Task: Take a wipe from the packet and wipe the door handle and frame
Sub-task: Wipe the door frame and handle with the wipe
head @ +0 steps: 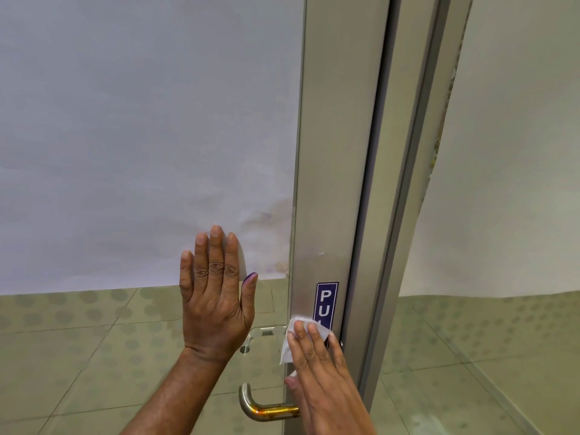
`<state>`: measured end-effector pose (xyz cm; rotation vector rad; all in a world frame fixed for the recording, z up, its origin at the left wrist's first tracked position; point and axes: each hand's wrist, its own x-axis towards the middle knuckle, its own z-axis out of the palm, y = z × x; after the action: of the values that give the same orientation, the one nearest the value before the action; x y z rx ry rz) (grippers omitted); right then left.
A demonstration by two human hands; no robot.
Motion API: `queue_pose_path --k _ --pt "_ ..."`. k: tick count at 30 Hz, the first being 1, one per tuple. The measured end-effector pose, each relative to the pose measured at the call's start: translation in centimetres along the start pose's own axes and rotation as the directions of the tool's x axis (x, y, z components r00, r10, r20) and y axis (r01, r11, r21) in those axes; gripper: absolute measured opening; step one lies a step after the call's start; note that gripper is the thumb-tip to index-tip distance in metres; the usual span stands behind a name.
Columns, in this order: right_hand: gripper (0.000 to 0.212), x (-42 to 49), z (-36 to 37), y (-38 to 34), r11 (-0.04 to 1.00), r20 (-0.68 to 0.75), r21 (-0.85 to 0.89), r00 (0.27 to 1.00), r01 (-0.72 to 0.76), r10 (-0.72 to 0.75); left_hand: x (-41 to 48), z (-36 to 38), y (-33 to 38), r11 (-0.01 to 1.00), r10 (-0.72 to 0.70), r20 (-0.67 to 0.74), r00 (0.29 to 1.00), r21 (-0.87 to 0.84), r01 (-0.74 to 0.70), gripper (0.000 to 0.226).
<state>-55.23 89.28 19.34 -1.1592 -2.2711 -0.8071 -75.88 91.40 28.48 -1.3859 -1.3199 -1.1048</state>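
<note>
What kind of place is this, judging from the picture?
Probably an office or public building entrance: a metal-framed glass door with frosted film, a blue PULL sign, a steel lever handle and a tiled floor.

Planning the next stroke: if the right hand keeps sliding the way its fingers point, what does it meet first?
The right hand points up the door frame; pushing the wipe, it would run further over the blue sign.

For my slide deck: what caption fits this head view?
Right hand presses a white wipe against the door frame above the handle; left hand flat on glass.
</note>
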Motion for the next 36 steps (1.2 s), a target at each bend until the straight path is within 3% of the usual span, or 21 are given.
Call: queue_pose_path --k 8,12,14,17,22,27,31,33,34,35,36 --pt "0.067 4.6 -3.8 0.8 0.965 -0.064 0.242 0.991 -0.098 0.116 0.0 0.1 -0.1 1.0 -0.002 0.011 1.0 -0.005 0.003 0.064" --pt "0.098 3.6 -2.0 2.1 0.964 -0.178 0.263 0.984 0.031 0.017 0.0 0.0 -0.1 1.0 -0.002 0.017 1.0 -0.002 0.002 0.065" --pt "0.092 2.6 -1.1 3.1 0.963 -0.224 0.237 0.972 0.127 -0.074 0.0 0.1 -0.1 1.0 0.002 0.019 1.0 0.0 -0.002 0.065" --pt "0.065 2.0 -0.9 3.9 0.947 -0.231 0.223 0.956 0.232 -0.18 0.1 0.1 -0.1 1.0 -0.001 0.021 1.0 0.001 0.001 0.065" --pt "0.06 -0.1 -1.2 3.6 0.943 -0.068 0.182 0.96 0.28 -0.272 0.2 0.0 -0.1 1.0 0.002 0.016 1.0 0.006 -0.002 0.065" --pt "0.045 -1.2 -2.9 3.7 0.949 0.078 0.198 0.961 0.244 -0.264 0.2 -0.1 0.0 1.0 0.002 0.021 1.0 -0.001 -0.002 0.064" --pt "0.064 -1.5 -4.0 3.8 0.951 0.253 0.219 0.929 0.218 -0.271 0.2 0.0 0.0 1.0 0.001 0.024 1.0 -0.003 -0.001 0.065" --pt "0.033 -2.3 -4.0 3.6 0.943 0.261 0.243 0.921 0.226 -0.289 0.0 0.1 0.0 1.0 0.0 0.021 1.0 -0.006 0.0 0.065" --pt "0.036 -2.4 -3.8 3.6 0.938 0.253 0.307 0.936 0.162 -0.244 -0.1 0.1 0.0 1.0 0.003 0.016 1.0 -0.006 -0.003 0.065" --pt "0.057 -2.8 -3.4 3.3 0.903 0.263 0.427 0.949 0.05 -0.177 -0.1 0.0 0.0 1.0 0.004 0.012 1.0 -0.003 -0.004 0.065" --pt "0.062 -3.5 -3.0 3.0 0.838 0.272 0.544 0.954 -0.044 -0.126 -0.1 -0.1 0.0 1.0 0.002 0.012 1.0 -0.003 -0.002 0.065"
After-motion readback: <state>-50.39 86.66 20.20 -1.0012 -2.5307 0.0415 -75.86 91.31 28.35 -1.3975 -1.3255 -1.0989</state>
